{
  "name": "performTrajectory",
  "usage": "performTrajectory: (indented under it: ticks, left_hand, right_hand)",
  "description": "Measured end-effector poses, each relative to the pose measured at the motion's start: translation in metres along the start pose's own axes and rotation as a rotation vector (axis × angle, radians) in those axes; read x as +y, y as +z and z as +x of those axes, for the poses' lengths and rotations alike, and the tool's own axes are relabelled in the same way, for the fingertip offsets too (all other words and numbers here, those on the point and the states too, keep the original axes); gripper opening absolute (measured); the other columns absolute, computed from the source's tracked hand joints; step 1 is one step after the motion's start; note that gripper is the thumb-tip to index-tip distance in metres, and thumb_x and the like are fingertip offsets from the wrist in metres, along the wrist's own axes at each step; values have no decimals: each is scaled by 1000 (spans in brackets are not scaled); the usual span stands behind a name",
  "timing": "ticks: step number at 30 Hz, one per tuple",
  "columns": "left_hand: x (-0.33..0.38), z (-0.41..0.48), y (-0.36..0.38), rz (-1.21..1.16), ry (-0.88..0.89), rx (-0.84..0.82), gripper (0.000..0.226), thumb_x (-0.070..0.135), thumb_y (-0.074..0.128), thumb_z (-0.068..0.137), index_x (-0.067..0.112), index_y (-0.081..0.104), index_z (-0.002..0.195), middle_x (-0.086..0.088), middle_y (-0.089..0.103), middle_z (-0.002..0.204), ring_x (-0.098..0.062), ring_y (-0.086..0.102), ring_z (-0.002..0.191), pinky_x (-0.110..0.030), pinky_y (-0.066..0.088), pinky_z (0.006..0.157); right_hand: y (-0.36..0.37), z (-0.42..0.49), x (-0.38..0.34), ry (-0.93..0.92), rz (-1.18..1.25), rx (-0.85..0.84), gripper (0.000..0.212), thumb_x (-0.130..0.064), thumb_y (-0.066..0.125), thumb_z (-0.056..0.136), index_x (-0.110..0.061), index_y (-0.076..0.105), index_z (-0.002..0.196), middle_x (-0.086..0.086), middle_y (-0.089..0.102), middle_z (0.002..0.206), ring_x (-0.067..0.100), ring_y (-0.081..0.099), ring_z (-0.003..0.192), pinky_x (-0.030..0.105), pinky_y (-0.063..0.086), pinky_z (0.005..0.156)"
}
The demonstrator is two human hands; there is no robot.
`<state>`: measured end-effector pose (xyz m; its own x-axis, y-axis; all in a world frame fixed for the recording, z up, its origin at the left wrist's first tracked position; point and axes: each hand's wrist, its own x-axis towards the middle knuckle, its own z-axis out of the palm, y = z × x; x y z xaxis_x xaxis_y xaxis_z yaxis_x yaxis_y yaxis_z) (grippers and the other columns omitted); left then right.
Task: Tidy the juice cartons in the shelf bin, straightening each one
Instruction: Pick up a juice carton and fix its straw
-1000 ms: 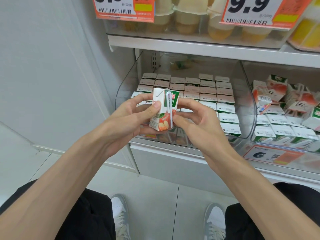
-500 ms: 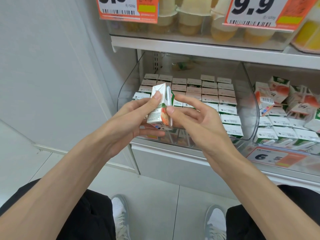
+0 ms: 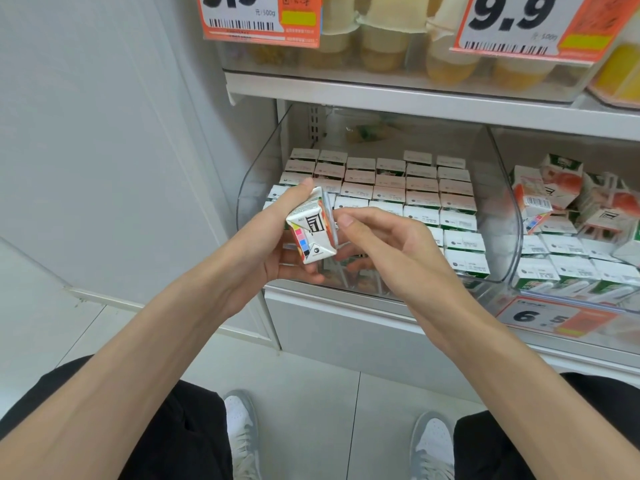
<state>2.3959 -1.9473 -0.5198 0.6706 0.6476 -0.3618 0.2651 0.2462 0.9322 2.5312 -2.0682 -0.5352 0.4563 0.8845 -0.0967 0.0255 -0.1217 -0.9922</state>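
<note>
The left hand (image 3: 277, 233) gripped a juice carton (image 3: 313, 232) just ahead of the shelf bin (image 3: 512, 216), thumb on the top edge and fingers curled beneath, the carton's printed base tipped toward the camera. At its 3 o'clock, the right hand (image 3: 391, 247) sat half-curled, thumb tip at the carton's edge; whether it pinched could not be told. To finish well, the carton likely needed turning upright and squared to the neat rows (image 3: 391, 192) at 1 o'clock before being lowered in without nudging its neighbours.
</note>
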Motion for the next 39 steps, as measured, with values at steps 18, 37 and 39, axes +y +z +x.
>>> performTrajectory:
  ticks: [18,37,39]
  left_hand:
    - [2,11,-12,119,338,-102,60,18,59,107,35,40,161,-3,71,138,-28,76,113,-37,62,96]
    - [-3,21,-8,151,429,-69,40,22,75,88,15,69,127,0,76,126,-19,75,114,-35,59,102]
    - [-3,21,-9,141,445,-68,38,19,76,87,12,69,124,0,76,127,-20,75,113,-32,60,99]
  right_hand:
    - [-34,14,-16,-115,-138,-45,24,-23,65,104,-22,72,128,-4,81,111,10,77,101,22,61,88]
    - [-42,24,9,-219,-40,43,30,-6,71,98,-16,66,125,-5,79,116,11,78,101,22,59,86]
    - [-42,21,9,-238,-28,7,29,-4,68,100,-15,68,126,-7,78,118,15,79,97,25,59,89]
